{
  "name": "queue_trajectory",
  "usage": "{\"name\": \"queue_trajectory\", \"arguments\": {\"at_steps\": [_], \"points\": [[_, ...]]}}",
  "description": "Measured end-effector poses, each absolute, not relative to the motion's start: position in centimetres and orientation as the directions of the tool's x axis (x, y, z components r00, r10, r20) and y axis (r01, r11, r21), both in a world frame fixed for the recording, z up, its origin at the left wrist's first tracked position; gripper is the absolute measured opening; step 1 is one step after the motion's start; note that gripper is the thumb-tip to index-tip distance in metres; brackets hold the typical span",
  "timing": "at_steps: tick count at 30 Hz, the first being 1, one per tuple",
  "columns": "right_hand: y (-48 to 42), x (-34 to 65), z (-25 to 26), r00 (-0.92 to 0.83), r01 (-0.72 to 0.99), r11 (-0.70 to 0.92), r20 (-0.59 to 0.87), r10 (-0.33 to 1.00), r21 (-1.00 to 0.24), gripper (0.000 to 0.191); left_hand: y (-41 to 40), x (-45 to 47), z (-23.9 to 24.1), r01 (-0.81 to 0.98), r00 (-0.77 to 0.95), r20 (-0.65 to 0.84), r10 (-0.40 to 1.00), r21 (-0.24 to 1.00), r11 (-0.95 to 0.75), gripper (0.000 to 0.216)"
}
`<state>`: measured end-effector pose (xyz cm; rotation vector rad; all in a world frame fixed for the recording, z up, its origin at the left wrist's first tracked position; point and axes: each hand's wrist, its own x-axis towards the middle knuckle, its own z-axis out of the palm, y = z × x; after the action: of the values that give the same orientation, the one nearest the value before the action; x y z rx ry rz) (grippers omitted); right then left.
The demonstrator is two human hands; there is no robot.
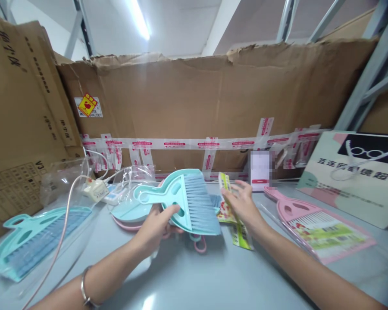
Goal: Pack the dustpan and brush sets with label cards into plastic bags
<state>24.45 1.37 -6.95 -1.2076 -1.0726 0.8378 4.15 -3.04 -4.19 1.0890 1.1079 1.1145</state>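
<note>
My left hand (160,221) grips a turquoise hand brush and dustpan set (174,196) near its handle end, thumb on top. Its blue bristles (200,204) point to the right. Closed on a green-and-white printed card (225,185), my right hand (242,204) is just right of the bristles. Another green printed card (242,236) lies on the table below that hand. Behind my left hand are more turquoise and pink dustpans (132,211), partly hidden. A small pink loop (200,244) shows under the held set.
On the left lies a bagged turquoise brush set (45,239), crossed by a cable (66,219) near a white plug (96,190). At right are a bagged pink set (323,224) and a paper bag (352,176). A phone (259,170) leans against the cardboard (187,103).
</note>
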Motion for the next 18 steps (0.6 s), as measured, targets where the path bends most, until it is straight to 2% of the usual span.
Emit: {"name": "queue_trajectory", "arguments": {"at_steps": [2,4,6,7,10,13,15,18], "points": [[0.8,24.5,-6.2,0.308,0.26,0.369,0.439,0.844,-0.892,0.053,-3.1,4.1,-4.1,-0.081,0.105,-0.08,0.991,0.993,0.089,0.029],[-0.6,23.8,-5.4,0.047,0.508,0.575,0.687,0.725,-0.642,0.044,-3.6,4.3,-4.1,-0.045,0.115,-0.038,0.993,0.998,0.044,0.033],[-2.1,22.7,-4.8,-0.29,0.567,0.716,0.716,0.636,-0.407,0.037,-4.4,4.6,-4.0,-0.013,0.139,0.01,0.99,1.0,-0.009,0.038],[-2.7,22.2,-4.6,-0.389,0.552,0.752,0.686,0.615,-0.361,0.035,-4.8,4.8,-4.0,-0.001,0.164,0.03,0.986,1.0,-0.03,0.041],[-3.7,21.2,-4.6,-0.437,0.51,0.755,0.632,0.64,-0.412,0.026,-5.4,4.8,-3.7,0.035,0.296,0.083,0.951,0.995,-0.098,0.044],[-3.8,21.3,-4.7,-0.402,0.491,0.757,0.659,0.636,-0.431,0.018,-4.8,4.1,-3.3,0.118,0.36,0.261,0.896,0.94,-0.321,0.044],[-3.6,21.8,-4.5,-0.365,0.501,0.774,0.717,0.594,-0.386,0.019,-4.1,3.2,-2.8,0.184,0.303,0.436,0.847,0.846,-0.501,0.037],[-2.8,23.0,-4.2,-0.241,0.521,0.779,0.815,0.526,-0.349,0.023,-3.2,1.4,-1.6,0.286,0.114,0.663,0.74,0.692,-0.663,0.021]]}}
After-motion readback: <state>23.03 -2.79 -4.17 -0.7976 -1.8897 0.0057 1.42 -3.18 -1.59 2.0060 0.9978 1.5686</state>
